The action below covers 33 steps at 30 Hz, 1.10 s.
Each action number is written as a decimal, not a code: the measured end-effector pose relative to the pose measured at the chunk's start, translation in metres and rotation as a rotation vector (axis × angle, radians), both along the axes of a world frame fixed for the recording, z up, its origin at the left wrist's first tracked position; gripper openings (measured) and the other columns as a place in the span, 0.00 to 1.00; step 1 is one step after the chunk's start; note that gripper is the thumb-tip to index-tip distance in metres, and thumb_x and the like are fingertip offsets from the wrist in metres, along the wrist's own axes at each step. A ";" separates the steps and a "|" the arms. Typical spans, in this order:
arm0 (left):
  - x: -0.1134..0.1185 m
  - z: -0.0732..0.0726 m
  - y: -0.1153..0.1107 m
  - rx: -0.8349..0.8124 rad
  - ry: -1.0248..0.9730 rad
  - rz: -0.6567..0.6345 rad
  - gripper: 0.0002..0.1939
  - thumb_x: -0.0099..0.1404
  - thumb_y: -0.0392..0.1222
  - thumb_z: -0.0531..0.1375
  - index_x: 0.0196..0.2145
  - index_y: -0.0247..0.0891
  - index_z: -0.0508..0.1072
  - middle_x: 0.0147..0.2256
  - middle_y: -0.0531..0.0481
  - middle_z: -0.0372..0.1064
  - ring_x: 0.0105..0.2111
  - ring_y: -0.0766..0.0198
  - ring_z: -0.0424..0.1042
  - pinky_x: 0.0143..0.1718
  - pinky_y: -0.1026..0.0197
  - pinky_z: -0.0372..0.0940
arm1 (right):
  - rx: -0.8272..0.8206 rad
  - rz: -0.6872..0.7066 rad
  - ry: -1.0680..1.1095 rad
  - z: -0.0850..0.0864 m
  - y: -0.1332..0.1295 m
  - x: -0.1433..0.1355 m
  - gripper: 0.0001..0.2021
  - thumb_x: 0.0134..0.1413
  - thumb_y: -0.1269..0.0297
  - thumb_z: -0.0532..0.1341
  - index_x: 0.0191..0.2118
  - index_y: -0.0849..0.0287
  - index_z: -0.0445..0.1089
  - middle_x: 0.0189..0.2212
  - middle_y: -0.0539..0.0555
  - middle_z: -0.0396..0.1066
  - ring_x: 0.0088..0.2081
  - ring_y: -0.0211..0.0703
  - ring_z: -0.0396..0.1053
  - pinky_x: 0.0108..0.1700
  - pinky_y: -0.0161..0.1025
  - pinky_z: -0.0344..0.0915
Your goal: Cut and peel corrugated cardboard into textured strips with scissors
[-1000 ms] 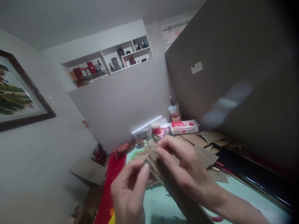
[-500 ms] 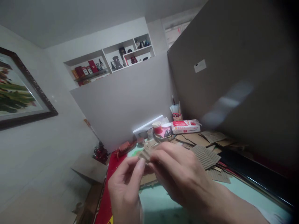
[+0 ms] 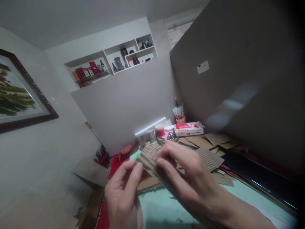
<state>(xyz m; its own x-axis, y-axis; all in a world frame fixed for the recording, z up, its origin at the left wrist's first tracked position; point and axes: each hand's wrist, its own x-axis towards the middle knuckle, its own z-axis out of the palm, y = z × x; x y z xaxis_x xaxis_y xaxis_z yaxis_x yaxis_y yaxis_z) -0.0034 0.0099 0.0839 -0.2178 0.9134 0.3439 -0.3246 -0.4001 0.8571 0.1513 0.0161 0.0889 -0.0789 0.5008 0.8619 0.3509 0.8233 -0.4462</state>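
Note:
A small piece of corrugated cardboard (image 3: 148, 158) is up between my two hands, over the table. My left hand (image 3: 125, 187) pinches its left edge between thumb and forefinger. At its right edge, the thumb and forefinger of my right hand (image 3: 188, 175) are pressed together on the same piece. Behind and below the hands lies a flat brown cardboard sheet (image 3: 149, 183) on the pale green table surface (image 3: 164, 206). More ridged cardboard (image 3: 211, 160) rests just beyond my right hand.
A red-and-white packet (image 3: 189, 128), a red cup (image 3: 159, 129) and a holder with scissors (image 3: 180, 119) stand at the back. A long black glossy object (image 3: 259, 181) lies at the right. Grey panels rise behind the table.
My hands have moved apart, the left one down and leftward, the right one slightly rightward. More of the cardboard piece now shows between them.

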 end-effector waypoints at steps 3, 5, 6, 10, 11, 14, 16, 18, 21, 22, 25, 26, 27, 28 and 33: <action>-0.009 0.004 0.004 -0.031 0.034 -0.116 0.06 0.60 0.43 0.74 0.32 0.40 0.84 0.31 0.51 0.81 0.32 0.66 0.78 0.39 0.70 0.73 | 0.026 -0.022 -0.018 0.003 0.001 0.003 0.10 0.68 0.75 0.55 0.34 0.57 0.66 0.29 0.49 0.66 0.29 0.38 0.64 0.31 0.36 0.61; -0.013 0.005 0.007 -0.041 0.066 -0.178 0.06 0.62 0.44 0.72 0.33 0.39 0.84 0.32 0.50 0.81 0.31 0.67 0.78 0.37 0.71 0.72 | 0.049 -0.035 -0.040 0.003 0.002 0.004 0.10 0.67 0.75 0.55 0.33 0.57 0.65 0.28 0.48 0.65 0.29 0.38 0.64 0.31 0.36 0.60; -0.015 0.005 0.008 -0.047 0.075 -0.189 0.06 0.63 0.44 0.72 0.33 0.39 0.83 0.32 0.50 0.81 0.30 0.68 0.77 0.36 0.71 0.72 | 0.061 -0.033 -0.054 0.002 0.002 0.004 0.11 0.67 0.75 0.55 0.32 0.57 0.64 0.28 0.48 0.64 0.29 0.38 0.63 0.31 0.36 0.60; -0.011 0.006 0.006 -0.077 0.089 -0.169 0.08 0.62 0.45 0.72 0.32 0.38 0.82 0.31 0.51 0.78 0.28 0.69 0.74 0.32 0.71 0.70 | 0.159 -0.002 -0.144 0.000 0.001 0.003 0.09 0.67 0.74 0.56 0.33 0.58 0.66 0.28 0.50 0.64 0.29 0.39 0.62 0.30 0.37 0.59; -0.008 0.007 0.005 -0.075 0.078 -0.153 0.09 0.60 0.45 0.73 0.30 0.37 0.81 0.29 0.52 0.76 0.27 0.70 0.73 0.32 0.72 0.68 | 0.199 0.008 -0.170 -0.001 0.001 0.002 0.09 0.68 0.75 0.56 0.35 0.60 0.68 0.29 0.51 0.65 0.30 0.40 0.62 0.31 0.38 0.60; -0.004 0.008 0.002 -0.055 0.030 -0.082 0.10 0.57 0.43 0.74 0.27 0.37 0.80 0.24 0.55 0.71 0.25 0.73 0.69 0.29 0.75 0.64 | 0.256 0.029 -0.290 -0.003 0.000 -0.001 0.11 0.68 0.78 0.54 0.42 0.65 0.74 0.33 0.56 0.70 0.33 0.44 0.62 0.34 0.41 0.63; -0.006 0.008 0.003 -0.053 0.049 -0.086 0.10 0.57 0.43 0.75 0.27 0.37 0.79 0.24 0.55 0.72 0.25 0.73 0.68 0.29 0.75 0.64 | 0.261 0.012 -0.358 -0.005 0.001 -0.003 0.12 0.68 0.79 0.53 0.45 0.67 0.75 0.34 0.58 0.72 0.34 0.46 0.62 0.36 0.43 0.63; -0.010 0.007 0.005 -0.067 0.082 -0.115 0.11 0.59 0.44 0.74 0.28 0.37 0.79 0.24 0.54 0.72 0.26 0.71 0.69 0.30 0.73 0.66 | 0.291 -0.012 -0.399 -0.006 0.002 -0.004 0.13 0.69 0.79 0.53 0.44 0.68 0.75 0.33 0.58 0.71 0.33 0.46 0.61 0.35 0.44 0.62; -0.015 0.005 0.008 -0.068 0.082 -0.123 0.11 0.61 0.44 0.73 0.29 0.37 0.79 0.24 0.55 0.72 0.26 0.72 0.69 0.30 0.73 0.66 | 0.333 -0.045 -0.424 -0.009 0.004 -0.006 0.14 0.70 0.80 0.51 0.44 0.70 0.76 0.32 0.58 0.70 0.32 0.47 0.60 0.35 0.45 0.61; -0.016 0.004 0.008 -0.062 0.082 -0.119 0.11 0.61 0.44 0.73 0.29 0.37 0.79 0.25 0.55 0.72 0.25 0.72 0.69 0.30 0.74 0.65 | 0.334 -0.055 -0.430 -0.009 0.004 -0.008 0.14 0.70 0.80 0.51 0.45 0.70 0.75 0.32 0.58 0.70 0.32 0.47 0.59 0.35 0.45 0.60; -0.016 0.002 0.008 -0.044 0.107 -0.104 0.10 0.62 0.44 0.73 0.29 0.37 0.79 0.25 0.54 0.74 0.26 0.71 0.70 0.31 0.73 0.66 | 0.310 -0.104 -0.445 -0.010 0.003 -0.011 0.13 0.70 0.79 0.52 0.43 0.68 0.75 0.32 0.58 0.69 0.33 0.48 0.60 0.36 0.46 0.60; -0.015 0.002 0.008 -0.038 0.111 -0.093 0.09 0.62 0.43 0.73 0.29 0.37 0.79 0.25 0.54 0.74 0.26 0.71 0.70 0.30 0.73 0.66 | 0.303 -0.119 -0.455 -0.010 0.002 -0.012 0.13 0.70 0.79 0.52 0.42 0.67 0.75 0.32 0.57 0.69 0.33 0.48 0.60 0.36 0.45 0.59; -0.013 0.001 0.008 -0.036 0.113 -0.085 0.09 0.62 0.43 0.73 0.29 0.38 0.79 0.25 0.54 0.74 0.26 0.71 0.70 0.30 0.72 0.66 | 0.295 -0.136 -0.462 -0.011 0.002 -0.013 0.13 0.70 0.79 0.52 0.41 0.66 0.74 0.32 0.57 0.68 0.33 0.48 0.60 0.36 0.45 0.59; -0.012 0.001 0.008 -0.036 0.113 -0.077 0.09 0.62 0.43 0.73 0.29 0.37 0.79 0.24 0.54 0.73 0.25 0.71 0.70 0.30 0.72 0.66 | 0.288 -0.155 -0.471 -0.011 0.002 -0.013 0.13 0.70 0.79 0.52 0.40 0.66 0.74 0.32 0.57 0.68 0.33 0.48 0.60 0.36 0.45 0.58; -0.010 -0.003 0.012 -0.040 0.111 -0.053 0.11 0.59 0.44 0.74 0.27 0.37 0.79 0.23 0.54 0.72 0.25 0.71 0.69 0.28 0.74 0.65 | 0.305 -0.231 -0.488 -0.016 0.006 -0.014 0.13 0.69 0.79 0.53 0.35 0.63 0.72 0.30 0.56 0.66 0.31 0.47 0.58 0.35 0.44 0.55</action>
